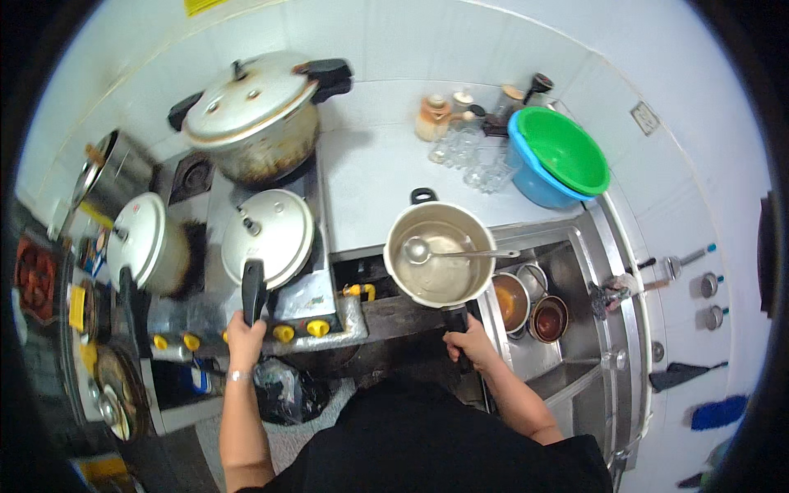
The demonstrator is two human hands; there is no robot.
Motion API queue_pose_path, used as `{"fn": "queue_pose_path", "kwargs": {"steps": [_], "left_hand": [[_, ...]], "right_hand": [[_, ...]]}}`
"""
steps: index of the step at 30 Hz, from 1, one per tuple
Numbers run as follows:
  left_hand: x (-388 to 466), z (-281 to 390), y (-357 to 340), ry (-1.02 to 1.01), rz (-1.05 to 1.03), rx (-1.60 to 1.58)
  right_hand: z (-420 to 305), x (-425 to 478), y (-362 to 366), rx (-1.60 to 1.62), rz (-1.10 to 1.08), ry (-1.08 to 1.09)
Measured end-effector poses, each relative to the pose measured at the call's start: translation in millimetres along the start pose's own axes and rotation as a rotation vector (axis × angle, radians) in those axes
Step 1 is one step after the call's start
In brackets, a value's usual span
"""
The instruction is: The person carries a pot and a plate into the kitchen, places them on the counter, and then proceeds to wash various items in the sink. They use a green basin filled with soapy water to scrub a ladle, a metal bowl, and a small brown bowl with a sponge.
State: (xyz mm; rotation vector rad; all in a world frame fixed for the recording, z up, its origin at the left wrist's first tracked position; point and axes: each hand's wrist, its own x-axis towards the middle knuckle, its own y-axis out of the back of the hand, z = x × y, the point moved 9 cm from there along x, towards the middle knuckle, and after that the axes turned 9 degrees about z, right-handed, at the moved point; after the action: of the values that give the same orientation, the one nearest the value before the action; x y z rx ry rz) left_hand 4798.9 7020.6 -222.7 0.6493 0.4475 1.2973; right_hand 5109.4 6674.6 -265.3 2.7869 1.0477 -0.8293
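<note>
My left hand (245,340) is wrapped around the end of a long black handle (253,286). That handle belongs to a round metal pressure-cooker lid (271,231) over the stove's front right; whether a pot sits beneath it is hidden. In my right hand (473,345) is the black handle of an open pressure-cooker pot (441,286), held up between the counter and the sink. A metal ladle (418,250) lies inside, its stem resting across the pot's right rim. The pot looks bare inside apart from the ladle, though a little clear liquid is possible.
On the gas stove (246,308) stand a large stained pressure cooker (259,135) and a smaller lidded one (145,243). Glasses (474,157) and nested green (564,154) and blue basins (533,179) occupy the white counter (376,185). Bowls (548,319) sit in the steel sink (582,333).
</note>
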Motion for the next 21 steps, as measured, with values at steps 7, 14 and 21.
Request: {"fn": "queue_pose_path", "kwargs": {"steps": [7,14,21], "left_hand": [[-14,81,-38,-0.018,-0.111,-0.345],[-22,127,-75,0.033,-0.248,-0.339],[-34,109,-79,0.021,-0.22,-0.327]], "right_hand": [[36,-8,1,-0.052,-0.006,-0.066],[95,-24,12,-0.011,0.024,-0.161],[130,-20,23,0.037,-0.007,-0.133]]}}
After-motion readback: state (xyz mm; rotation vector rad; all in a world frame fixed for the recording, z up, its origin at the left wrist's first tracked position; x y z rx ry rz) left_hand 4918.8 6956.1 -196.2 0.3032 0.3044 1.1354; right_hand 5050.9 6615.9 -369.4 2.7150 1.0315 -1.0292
